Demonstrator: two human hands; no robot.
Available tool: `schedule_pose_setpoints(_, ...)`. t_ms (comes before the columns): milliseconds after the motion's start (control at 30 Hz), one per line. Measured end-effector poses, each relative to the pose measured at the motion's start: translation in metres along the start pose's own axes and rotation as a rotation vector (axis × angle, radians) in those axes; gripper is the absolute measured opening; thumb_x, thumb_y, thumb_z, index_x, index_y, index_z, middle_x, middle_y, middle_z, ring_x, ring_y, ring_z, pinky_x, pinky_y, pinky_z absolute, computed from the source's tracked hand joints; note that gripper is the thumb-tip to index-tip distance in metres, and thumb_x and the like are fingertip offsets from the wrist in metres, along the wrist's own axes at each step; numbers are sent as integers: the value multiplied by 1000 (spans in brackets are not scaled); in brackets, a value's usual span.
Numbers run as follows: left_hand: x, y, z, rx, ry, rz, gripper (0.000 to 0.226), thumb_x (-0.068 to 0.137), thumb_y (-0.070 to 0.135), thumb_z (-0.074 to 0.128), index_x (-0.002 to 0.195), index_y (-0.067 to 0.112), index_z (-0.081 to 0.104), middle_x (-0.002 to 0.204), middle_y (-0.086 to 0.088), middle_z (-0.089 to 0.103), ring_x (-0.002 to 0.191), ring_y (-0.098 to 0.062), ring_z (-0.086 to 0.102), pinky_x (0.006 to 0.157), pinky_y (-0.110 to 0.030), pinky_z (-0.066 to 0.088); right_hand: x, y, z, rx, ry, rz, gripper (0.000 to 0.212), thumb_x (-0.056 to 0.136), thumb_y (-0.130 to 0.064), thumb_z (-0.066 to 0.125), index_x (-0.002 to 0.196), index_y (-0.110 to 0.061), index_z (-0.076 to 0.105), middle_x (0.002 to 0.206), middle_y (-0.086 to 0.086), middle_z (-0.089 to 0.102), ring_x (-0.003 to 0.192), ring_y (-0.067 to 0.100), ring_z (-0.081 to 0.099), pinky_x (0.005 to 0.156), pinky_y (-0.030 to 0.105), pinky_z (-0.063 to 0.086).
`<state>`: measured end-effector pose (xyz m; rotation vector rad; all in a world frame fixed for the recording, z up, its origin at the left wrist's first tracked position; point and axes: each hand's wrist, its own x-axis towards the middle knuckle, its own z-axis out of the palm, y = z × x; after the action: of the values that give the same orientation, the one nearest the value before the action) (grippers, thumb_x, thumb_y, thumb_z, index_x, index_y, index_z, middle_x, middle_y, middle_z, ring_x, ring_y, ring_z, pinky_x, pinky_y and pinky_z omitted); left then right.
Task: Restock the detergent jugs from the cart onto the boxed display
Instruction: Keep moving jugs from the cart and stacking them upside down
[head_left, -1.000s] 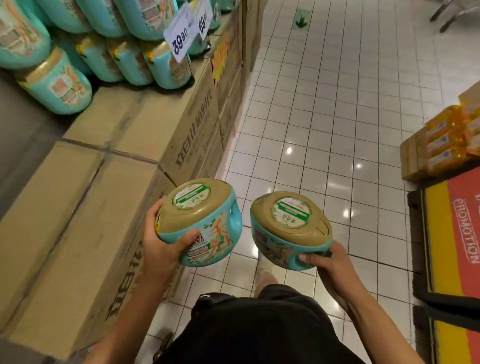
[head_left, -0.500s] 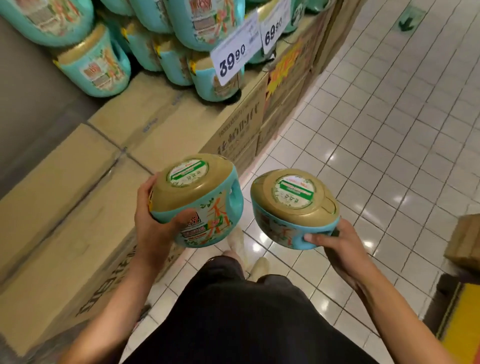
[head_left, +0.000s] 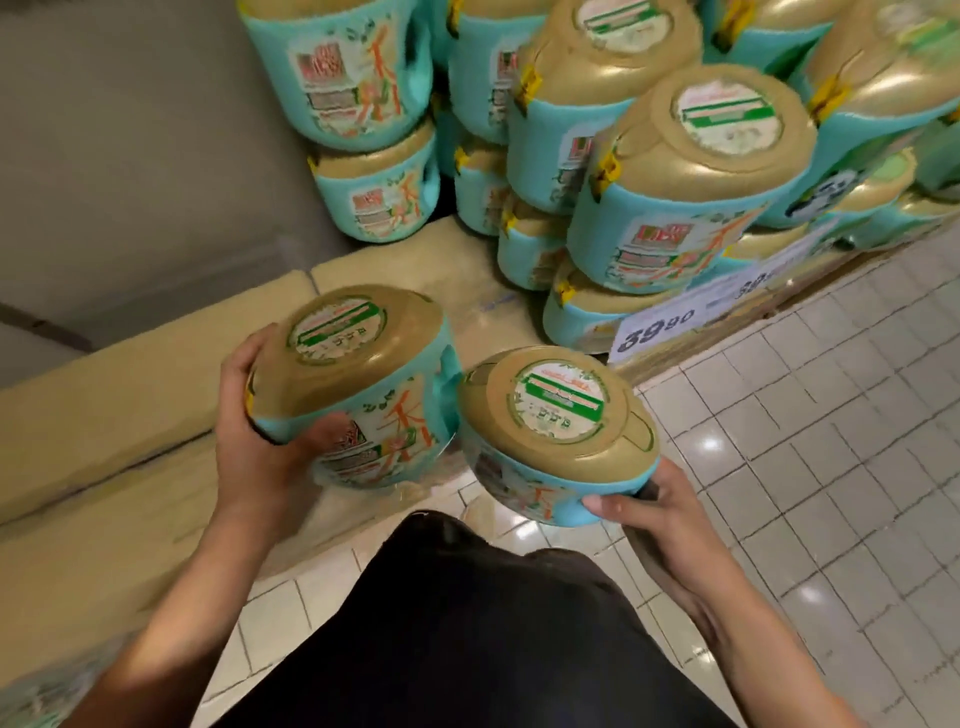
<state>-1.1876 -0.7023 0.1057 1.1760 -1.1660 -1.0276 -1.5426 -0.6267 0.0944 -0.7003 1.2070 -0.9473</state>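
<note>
I carry two teal detergent jugs with gold tops and green-and-white round labels. My left hand (head_left: 254, 441) grips the left jug (head_left: 358, 384) by its side, above the front edge of the cardboard boxes (head_left: 104, 415). My right hand (head_left: 654, 514) holds the right jug (head_left: 556, 431) by its handle, over the tiled floor just off the boxes. The two jugs touch or nearly touch. A stack of the same jugs (head_left: 675, 171) fills the boxed display ahead and to the right.
A white price tag reading 39.90 (head_left: 660, 327) hangs at the front of the stack. A grey wall (head_left: 130, 156) rises behind the boxes on the left. White floor tiles (head_left: 805, 467) spread to the right. My dark clothing fills the bottom middle.
I have turned left and stepped closer to the display; the stacked jugs now loom large ahead. Both jugs have moved over toward the boxes, the left one now above the box top.
</note>
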Motion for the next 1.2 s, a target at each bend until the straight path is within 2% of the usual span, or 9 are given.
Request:
schedule_pose_setpoints(67,13,0,-8,50,93,13,84,67,-15,74,141,13,45,131,25,66,117,6,64,89,-13,55,38,-14,10,-32,-52,-13,68,68,3,82,132,10,60,127,32,68,124,50,63,105,50,56)
schedule_pose_setpoints(233,21,4,-45,156,307,28,84,66,35,90,141,38,51,137,18,61,123,-1,60,97,-18,52,120,-31,37,-125,-214,3,75,67,1,86,137,5,58,136,36,59,126,47,61,107,54,54)
schedule_pose_setpoints(400,7,6,-55,152,433,50,83,72,31,88,145,36,49,139,17,61,125,-4,61,98,-18,53,166,-27,53,-326,-362,-39,87,58,-21,100,136,-11,63,139,26,59,128,39,62,105,49,55)
schedule_pose_setpoints(533,-10,-4,-58,171,579,42,84,70,31,87,145,27,50,137,15,62,123,-5,63,96,-19,54,184,-14,58,-494,-369,-151,108,46,-32,101,142,-19,53,138,11,60,126,18,62,100,27,53)
schedule_pose_setpoints(767,-19,-11,-53,109,655,-29,85,69,37,88,145,26,51,135,10,64,122,-12,65,94,-28,59,200,-15,47,-599,-381,-169,92,64,-24,100,133,-55,46,129,-24,65,126,0,61,99,12,49)
schedule_pose_setpoints(933,-12,-11,-47,61,633,-43,86,71,52,93,144,33,52,135,9,65,120,-11,67,90,-24,60,192,-2,48,-463,-102,-247,75,84,11,81,143,-18,44,127,-13,65,121,4,62,96,18,53)
schedule_pose_setpoints(1033,-11,-16,-47,1,636,-56,88,72,51,94,146,30,52,135,5,66,119,-15,68,88,-27,61,170,14,60,-485,60,-89,49,84,15,76,114,-7,45,103,11,64,91,20,63,84,39,56)
schedule_pose_setpoints(1133,-9,-20,-51,-93,660,-84,88,71,49,95,146,30,52,134,1,67,117,-19,69,86,-32,63,142,24,88,-336,-186,343,38,87,3,76,111,-6,47,106,13,74,85,22,73,73,35,61)
schedule_pose_setpoints(1200,-7,-22,-54,-83,652,-87,88,71,48,95,146,31,52,135,-1,67,117,-21,69,85,-34,63,134,30,105,-260,-280,429,60,76,-15,89,123,-6,52,119,14,70,102,20,75,89,40,64)
